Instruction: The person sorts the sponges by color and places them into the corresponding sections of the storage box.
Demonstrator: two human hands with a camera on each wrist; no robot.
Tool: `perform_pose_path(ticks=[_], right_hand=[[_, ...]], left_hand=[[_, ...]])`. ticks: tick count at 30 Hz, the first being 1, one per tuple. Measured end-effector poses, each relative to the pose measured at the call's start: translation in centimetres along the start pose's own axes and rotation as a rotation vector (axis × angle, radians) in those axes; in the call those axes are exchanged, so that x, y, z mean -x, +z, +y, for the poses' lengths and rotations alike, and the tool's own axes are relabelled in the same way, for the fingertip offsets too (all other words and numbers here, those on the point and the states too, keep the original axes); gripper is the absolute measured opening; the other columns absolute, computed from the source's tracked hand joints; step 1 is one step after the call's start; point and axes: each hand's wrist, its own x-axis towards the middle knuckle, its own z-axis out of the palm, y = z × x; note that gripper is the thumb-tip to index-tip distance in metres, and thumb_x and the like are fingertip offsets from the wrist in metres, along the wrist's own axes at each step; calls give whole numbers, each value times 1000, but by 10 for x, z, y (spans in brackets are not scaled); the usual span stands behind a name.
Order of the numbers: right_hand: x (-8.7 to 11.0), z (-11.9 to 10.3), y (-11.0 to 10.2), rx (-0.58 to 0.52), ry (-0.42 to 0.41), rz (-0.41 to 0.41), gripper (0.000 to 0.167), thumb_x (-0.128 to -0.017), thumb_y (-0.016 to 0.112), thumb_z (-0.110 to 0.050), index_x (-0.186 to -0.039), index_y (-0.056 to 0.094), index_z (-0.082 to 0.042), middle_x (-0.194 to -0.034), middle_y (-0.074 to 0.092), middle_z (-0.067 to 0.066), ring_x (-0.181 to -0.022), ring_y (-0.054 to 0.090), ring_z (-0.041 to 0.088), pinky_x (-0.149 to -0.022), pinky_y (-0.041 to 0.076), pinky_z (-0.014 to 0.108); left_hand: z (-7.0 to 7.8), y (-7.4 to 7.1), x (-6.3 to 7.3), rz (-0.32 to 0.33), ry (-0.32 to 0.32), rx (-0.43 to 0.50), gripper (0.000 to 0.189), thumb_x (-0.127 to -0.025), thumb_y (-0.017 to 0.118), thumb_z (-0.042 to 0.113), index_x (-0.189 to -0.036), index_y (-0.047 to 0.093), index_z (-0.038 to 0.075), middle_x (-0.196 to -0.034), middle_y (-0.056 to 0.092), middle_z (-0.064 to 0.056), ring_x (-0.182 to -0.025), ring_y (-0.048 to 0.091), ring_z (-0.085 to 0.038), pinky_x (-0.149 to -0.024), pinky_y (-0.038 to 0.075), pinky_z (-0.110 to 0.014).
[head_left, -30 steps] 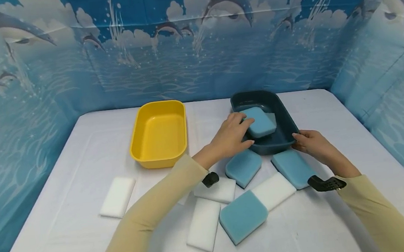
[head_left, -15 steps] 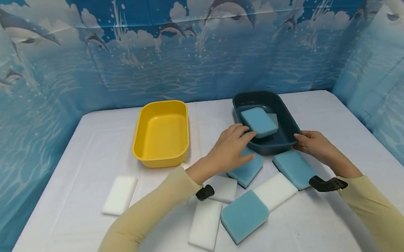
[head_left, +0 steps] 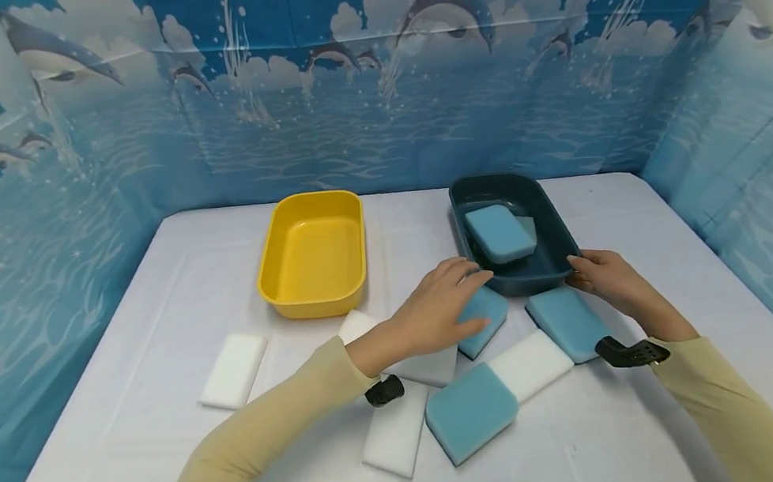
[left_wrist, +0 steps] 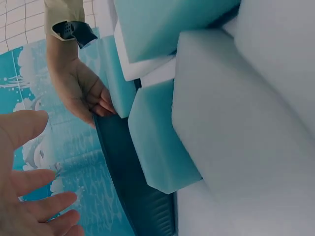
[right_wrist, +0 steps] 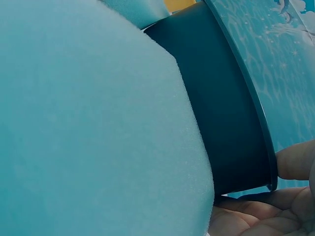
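My left hand (head_left: 437,311) is held with fingers spread and nothing in them, overlapping a blue sponge (head_left: 491,310) at the front of the dark blue tray (head_left: 528,285). Inside that tray lies another blue sponge (head_left: 500,233), partly covering a second piece. The right hand (head_left: 606,280) grips the tray's near right corner; in the right wrist view its thumb (right_wrist: 295,160) is at the rim and the fingers are underneath. Just in front of this hand a third blue sponge (head_left: 568,324) lies on the table.
The yellow tray (head_left: 319,309) stands at the back, left of the dark one, with nothing in it. A white sponge (head_left: 233,371) lies alone at the left. Several white sponges (head_left: 531,367) and a blue sponge (head_left: 472,412) lie around the middle. A dolphin-print curtain (head_left: 317,137) hangs behind the table.
My left hand has drawn back from the sponge in the dark tray toward the front left, leaving that sponge in place. The right hand keeps its hold on the tray corner.
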Motion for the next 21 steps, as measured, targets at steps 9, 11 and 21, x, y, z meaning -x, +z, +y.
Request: perform_pose_path(ticks=[9,11,21], right_hand=[[-1,2,-1,-19,-11,-10,65,-103,20,-31,-142,7,19,-149,13,38,-137,27,47,-106,33,45],[-2,2,-1,-18,-9,-10,65,-103,20,-32,-142,7,18,-149,13,38,-137,27,47,-106,33,46],[-2,2,0,-11,-7,-4,65,-103,19,-32,-142,8,18,-149,14,38,-136,28,47,-105,33,46]], left_hand=[[2,4,17,-10,21,41,68,-90,59,38,-145,31,9,-143,42,-6,-135,35,-20,-113,33,-31],[3,6,21,-28,12,49,69,-90,59,39,-145,30,9,-143,42,-6,-136,35,-20,-113,34,-31],[11,13,43,-90,13,95,69,-91,58,40,-145,31,7,-143,41,-6,-136,35,-20,-113,35,-31]])
